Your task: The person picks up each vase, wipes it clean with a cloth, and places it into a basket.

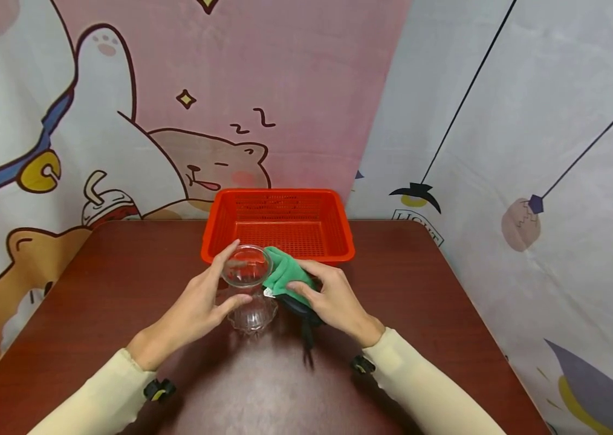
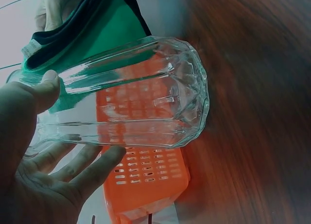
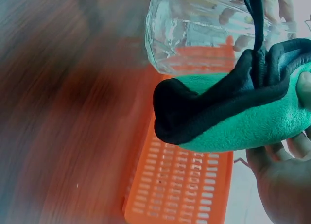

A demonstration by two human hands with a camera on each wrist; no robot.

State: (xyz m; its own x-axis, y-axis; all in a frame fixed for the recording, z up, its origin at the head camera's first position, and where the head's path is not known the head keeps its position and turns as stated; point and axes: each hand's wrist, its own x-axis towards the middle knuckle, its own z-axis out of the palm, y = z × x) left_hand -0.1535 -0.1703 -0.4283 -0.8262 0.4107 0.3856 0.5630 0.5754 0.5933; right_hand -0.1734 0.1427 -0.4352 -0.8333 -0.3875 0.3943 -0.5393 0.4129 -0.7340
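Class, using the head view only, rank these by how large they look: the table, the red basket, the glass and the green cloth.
1. Table, by far the largest.
2. Red basket.
3 and 4. Glass and green cloth look alike, and the right hand covers part of the cloth, so no ranking between them.

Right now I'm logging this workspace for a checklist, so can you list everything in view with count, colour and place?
glass: one, clear and faceted, held above the table, in front of the basket.
cloth: one, green with a dark edge, against the glass at its right.
basket: one, orange slotted plastic, at the table's far edge, nothing seen inside.
table: one, dark reddish brown.
backdrop: cartoon-printed sheets, pink and white, behind the table.
left hand: one, gripping the glass.
right hand: one, gripping the cloth.
sleeves: two, cream.
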